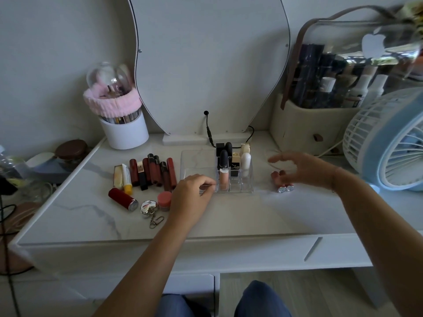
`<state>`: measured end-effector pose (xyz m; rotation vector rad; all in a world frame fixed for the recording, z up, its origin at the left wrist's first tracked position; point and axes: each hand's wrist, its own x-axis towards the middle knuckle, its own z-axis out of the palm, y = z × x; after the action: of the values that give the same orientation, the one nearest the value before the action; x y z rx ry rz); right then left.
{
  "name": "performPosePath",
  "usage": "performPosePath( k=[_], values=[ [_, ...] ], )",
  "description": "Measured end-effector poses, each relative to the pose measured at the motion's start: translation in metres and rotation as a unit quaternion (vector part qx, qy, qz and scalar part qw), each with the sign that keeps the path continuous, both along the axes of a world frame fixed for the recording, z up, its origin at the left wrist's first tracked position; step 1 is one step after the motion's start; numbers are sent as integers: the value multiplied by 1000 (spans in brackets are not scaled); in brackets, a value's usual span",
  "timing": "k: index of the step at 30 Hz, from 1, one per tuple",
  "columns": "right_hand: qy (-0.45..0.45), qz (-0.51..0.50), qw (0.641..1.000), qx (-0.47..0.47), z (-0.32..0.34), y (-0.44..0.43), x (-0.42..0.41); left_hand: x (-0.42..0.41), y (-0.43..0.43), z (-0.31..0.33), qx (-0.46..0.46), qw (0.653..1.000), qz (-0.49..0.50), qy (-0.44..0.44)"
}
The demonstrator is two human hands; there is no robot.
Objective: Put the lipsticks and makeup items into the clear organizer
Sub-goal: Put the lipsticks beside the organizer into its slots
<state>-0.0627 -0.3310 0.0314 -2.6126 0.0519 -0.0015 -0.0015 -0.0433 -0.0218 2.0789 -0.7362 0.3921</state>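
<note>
Clear organizer [246, 179] with YSL-marked lipstick [235, 167], left fingers [207, 182] curled on its edge, right fingers [277, 159] spread, empty.

A white Apple logo sticker [373, 45] sits on the clear storage case [295, 124]; other labels are unreadable.

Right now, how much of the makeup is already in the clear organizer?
Partly done. A black lipstick, a peach gloss and a white tube stand in the clear organizer. The left hand holds its front edge; the open right hand hovers over two pink lipsticks beside it. Still out: those two, the row of red tubes, a red lipstick and a pink jar.
</note>
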Motion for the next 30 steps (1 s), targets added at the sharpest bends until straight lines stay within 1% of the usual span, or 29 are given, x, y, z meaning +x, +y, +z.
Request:
performPosePath(
  k=[2, 7, 10, 12, 14, 16, 18, 20, 21, 24, 30],
  values=[
    [33, 11, 999, -29, -3, -4, -3, -1, 0, 1, 2, 1000, -1, 0],
    [61, -13, 991, -118, -6, -3, -4, -1, 1, 1, 8, 1000, 2, 2],
    [58, -12, 990, -125, -7, 2, -4, -1, 0, 1, 10, 1000, 3, 3],
    [41, -2, 992, -116, -8, 6, -3, -1, 0, 1, 11, 1000, 2, 1],
    [3, 1, 997, -80, -8, 8, -3, -2, 0, 2, 8, 1000, 2, 0],
    [-39, -8, 999, -4, -5, 11, -4, -1, 0, 2, 7, 1000, 3, -2],
    [-51, -7, 991, 121, -1, 16, -6, -1, 0, 1, 9, 1000, 3, -4],
    [-47, 0, 968, 245, 1, 22, -8, -1, 0, 1, 10, 1000, 1, -5],
    [-52, -1, 958, 283, 1, 24, -9, -1, 0, 1, 10, 1000, 1, -4],
    [-69, -10, 938, 339, -1, 34, -11, -2, 0, 1, 13, 1000, 1, -3],
    [-89, -29, 924, 371, 1, 54, -11, -2, 1, 2, 17, 1000, -1, -7]
  ],
)
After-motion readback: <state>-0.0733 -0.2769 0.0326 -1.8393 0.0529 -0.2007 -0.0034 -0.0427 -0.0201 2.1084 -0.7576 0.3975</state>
